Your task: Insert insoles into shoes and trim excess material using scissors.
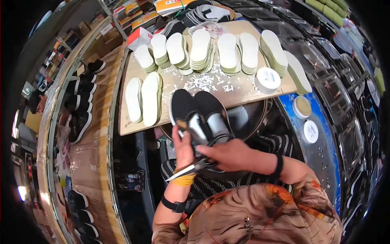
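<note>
A pair of black slip-on shoes [183,105] with pale rims is held side by side over my lap, toes at the board's near edge. Light grey patches show inside both. My left hand [183,150] grips the left shoe near its heel, fingers partly hidden underneath. Over the heel of the other shoe, my right hand [233,155] is closed around a pair of scissors [180,172]. Their pale blades point down and left, crossing in front of my left wrist. Whether my right fingers also press on the shoe cannot be made out.
A wooden board [243,95] carries several stacks of pale insoles [175,49], scattered white scraps [201,82] and a white tub [268,79]. An open tub [302,106] and a white round lid [311,131] sit at right. Black shoes [81,122] line the left shelf.
</note>
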The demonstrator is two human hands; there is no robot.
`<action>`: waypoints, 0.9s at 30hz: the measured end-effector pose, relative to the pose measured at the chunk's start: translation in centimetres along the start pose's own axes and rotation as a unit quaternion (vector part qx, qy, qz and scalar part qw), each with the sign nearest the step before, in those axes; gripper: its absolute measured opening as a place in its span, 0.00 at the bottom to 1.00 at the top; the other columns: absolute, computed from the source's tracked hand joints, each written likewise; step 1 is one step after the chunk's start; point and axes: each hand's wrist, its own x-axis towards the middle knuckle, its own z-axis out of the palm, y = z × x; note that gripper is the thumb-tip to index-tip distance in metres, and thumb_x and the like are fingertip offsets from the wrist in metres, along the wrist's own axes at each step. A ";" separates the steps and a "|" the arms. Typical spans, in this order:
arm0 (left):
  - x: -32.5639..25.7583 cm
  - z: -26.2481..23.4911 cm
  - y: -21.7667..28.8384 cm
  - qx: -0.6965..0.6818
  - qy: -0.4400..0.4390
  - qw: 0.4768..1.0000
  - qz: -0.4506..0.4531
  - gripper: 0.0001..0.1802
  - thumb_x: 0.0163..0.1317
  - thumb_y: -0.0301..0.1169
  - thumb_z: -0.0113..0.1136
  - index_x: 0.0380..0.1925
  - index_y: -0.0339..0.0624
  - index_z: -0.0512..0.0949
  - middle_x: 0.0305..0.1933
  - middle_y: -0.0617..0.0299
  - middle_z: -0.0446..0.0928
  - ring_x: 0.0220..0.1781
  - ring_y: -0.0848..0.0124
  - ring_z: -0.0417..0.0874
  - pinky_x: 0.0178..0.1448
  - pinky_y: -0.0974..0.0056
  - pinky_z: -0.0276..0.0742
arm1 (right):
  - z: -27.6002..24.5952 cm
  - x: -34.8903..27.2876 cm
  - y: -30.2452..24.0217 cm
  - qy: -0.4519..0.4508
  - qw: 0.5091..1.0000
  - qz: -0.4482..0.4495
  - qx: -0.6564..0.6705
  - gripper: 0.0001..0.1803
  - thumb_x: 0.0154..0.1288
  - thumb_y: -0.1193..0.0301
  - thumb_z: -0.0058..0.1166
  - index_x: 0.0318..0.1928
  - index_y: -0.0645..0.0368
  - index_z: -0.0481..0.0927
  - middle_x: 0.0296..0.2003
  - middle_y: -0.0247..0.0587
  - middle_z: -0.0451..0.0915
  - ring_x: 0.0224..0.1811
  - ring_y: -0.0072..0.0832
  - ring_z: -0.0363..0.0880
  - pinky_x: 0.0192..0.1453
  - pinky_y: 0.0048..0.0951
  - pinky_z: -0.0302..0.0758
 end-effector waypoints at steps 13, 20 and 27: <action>1.4 0.8 2.9 0.614 -0.081 0.782 0.077 0.27 0.54 0.52 0.54 0.27 0.33 0.78 0.29 0.39 0.77 0.34 0.45 0.78 0.40 0.51 0.74 | 2.3 -2.5 4.6 0.223 0.839 0.235 0.438 0.29 0.46 0.75 0.64 0.51 0.57 0.67 0.28 0.38 0.76 0.24 0.20 0.74 0.27 0.23 0.71; 4.2 -1.6 1.0 0.562 -0.125 0.786 0.228 0.16 0.54 0.33 0.53 0.39 0.33 0.76 0.35 0.41 0.78 0.41 0.50 0.80 0.45 0.55 0.75 | 2.1 -5.7 9.2 0.159 0.686 0.329 0.629 0.22 0.56 0.66 0.58 0.49 0.59 0.68 0.22 0.38 0.77 0.10 0.22 0.71 0.10 0.19 0.62; -3.2 -10.0 4.3 -0.027 -0.098 0.992 -0.079 0.18 0.57 0.30 0.51 0.46 0.33 0.72 0.44 0.51 0.77 0.45 0.61 0.79 0.48 0.62 0.74 | 3.4 -4.0 9.1 0.065 0.872 0.226 0.429 0.35 0.47 0.47 0.61 0.53 0.51 0.70 0.36 0.43 0.78 0.43 0.39 0.77 0.48 0.34 0.69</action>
